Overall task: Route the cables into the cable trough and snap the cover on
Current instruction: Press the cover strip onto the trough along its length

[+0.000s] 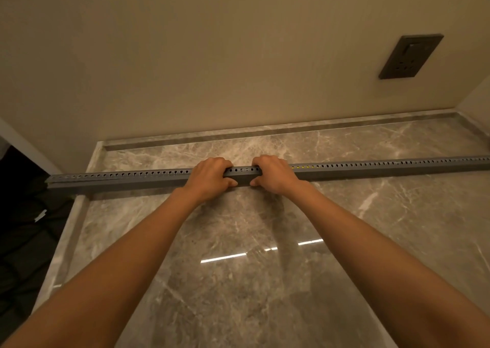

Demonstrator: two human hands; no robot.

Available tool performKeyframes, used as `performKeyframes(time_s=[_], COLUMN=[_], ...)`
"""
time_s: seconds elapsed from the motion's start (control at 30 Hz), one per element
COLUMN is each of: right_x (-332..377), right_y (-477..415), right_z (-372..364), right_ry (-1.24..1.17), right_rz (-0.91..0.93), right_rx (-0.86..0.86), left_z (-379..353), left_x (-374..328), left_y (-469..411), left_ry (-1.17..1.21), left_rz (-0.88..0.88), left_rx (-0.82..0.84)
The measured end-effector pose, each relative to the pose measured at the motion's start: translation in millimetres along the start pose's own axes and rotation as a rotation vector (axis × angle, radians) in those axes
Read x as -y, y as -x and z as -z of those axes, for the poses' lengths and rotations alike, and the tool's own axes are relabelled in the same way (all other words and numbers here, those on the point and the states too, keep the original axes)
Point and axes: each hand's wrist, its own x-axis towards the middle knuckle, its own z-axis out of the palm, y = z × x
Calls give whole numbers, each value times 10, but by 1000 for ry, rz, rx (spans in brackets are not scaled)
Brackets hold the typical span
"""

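A long grey slotted cable trough (pixel 119 179) lies across the marble counter (pixel 238 281) from left to right, its left end sticking out past the counter's edge. My left hand (pixel 209 179) and my right hand (pixel 274 174) grip it side by side near its middle, fingers curled over the top and thumbs on the front face. Something yellow (pixel 302 166) shows through a few slots just right of my right hand. A grey cover seems to lie along the top; whether it is seated I cannot tell.
A beige wall rises behind the counter, with a dark socket plate (pixel 409 55) at the upper right. A raised marble lip (pixel 265 132) runs along the back. Off the counter's left edge lies a dark area (pixel 23 228).
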Motion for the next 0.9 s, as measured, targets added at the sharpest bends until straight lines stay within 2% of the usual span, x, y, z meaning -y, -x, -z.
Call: performKeyframes(time_s=[0.33, 0.5, 0.9], right_x=[497, 748, 828], right_y=[-175, -259, -207], right_z=[-140, -235, -249], right_ry=[-59, -47, -11], right_rz=[43, 54, 33], right_rx=[35, 42, -8], left_z=[248, 315, 248], left_x=[609, 806, 775], left_y=[174, 251, 262], left_ry=[106, 53, -119], left_rz=[135, 101, 16], left_rx=[14, 4, -74])
